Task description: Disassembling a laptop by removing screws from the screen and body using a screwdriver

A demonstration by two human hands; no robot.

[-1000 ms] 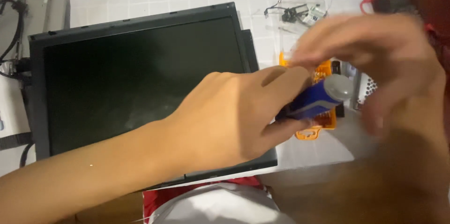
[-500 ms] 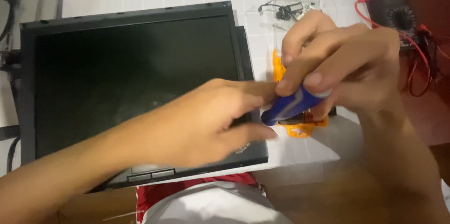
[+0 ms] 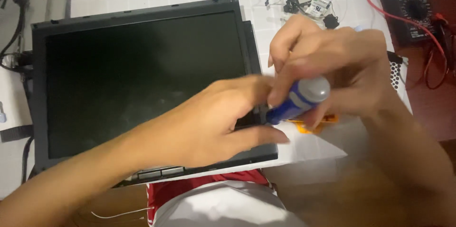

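Observation:
A black laptop screen panel (image 3: pixel 137 75) lies flat on the white tiled table. My left hand (image 3: pixel 213 122) rests on its lower right corner, fingers spread over the bezel. My right hand (image 3: pixel 332 70) grips a screwdriver (image 3: pixel 299 99) with a blue handle and grey cap, its tip pointing down at the panel's right edge, where my left fingers hide it. An orange object (image 3: pixel 316 125) peeks out under my right hand.
A clear bag of small black and white parts (image 3: pixel 306 4) lies at the back. A dark multimeter (image 3: pixel 415 11) with red leads sits on the red-brown surface at the right. Grey hardware with cables (image 3: pixel 28 13) stands at the far left.
My right hand with the screwdriver has shifted left and down toward the panel's right edge. My left hand has stayed on the lower right corner. The view has shifted slightly.

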